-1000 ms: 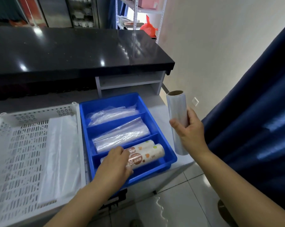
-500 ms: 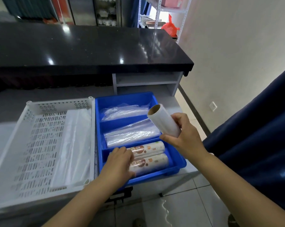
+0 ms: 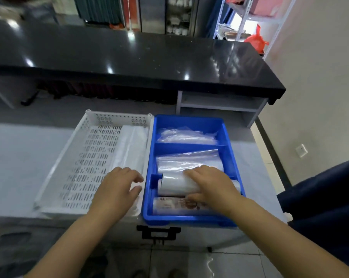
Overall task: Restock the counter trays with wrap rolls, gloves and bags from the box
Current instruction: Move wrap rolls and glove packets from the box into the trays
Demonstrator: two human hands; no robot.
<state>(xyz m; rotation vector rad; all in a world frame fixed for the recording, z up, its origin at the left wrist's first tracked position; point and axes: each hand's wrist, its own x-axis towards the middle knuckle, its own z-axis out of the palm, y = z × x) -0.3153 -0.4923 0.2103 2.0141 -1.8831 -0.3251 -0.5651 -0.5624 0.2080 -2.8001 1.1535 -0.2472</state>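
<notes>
A blue divided tray (image 3: 189, 122) stands on the grey counter. Its far compartment holds a clear plastic packet (image 3: 185, 136), its middle one another clear packet (image 3: 189, 161). In the near compartment lies a printed roll (image 3: 169, 205), with a clear wrap roll (image 3: 175, 184) lying on top behind it. My right hand (image 3: 213, 187) grips this wrap roll from above, fingers over its far side and thumb on its near side. My left hand (image 3: 117, 189) hovers over the white tray's right edge, fingers loosely bent, holding nothing.
A white slotted tray (image 3: 85, 163) sits left of the blue one, with a folded white plastic sheet (image 3: 132, 149) along its right side. Behind rises a black countertop (image 3: 129, 57) over a small shelf. A dark blue curtain (image 3: 326, 207) hangs at right.
My right hand brought the clear wrap roll down from beside the tray into the near compartment. My left hand left the printed rolls and moved left over the white tray.
</notes>
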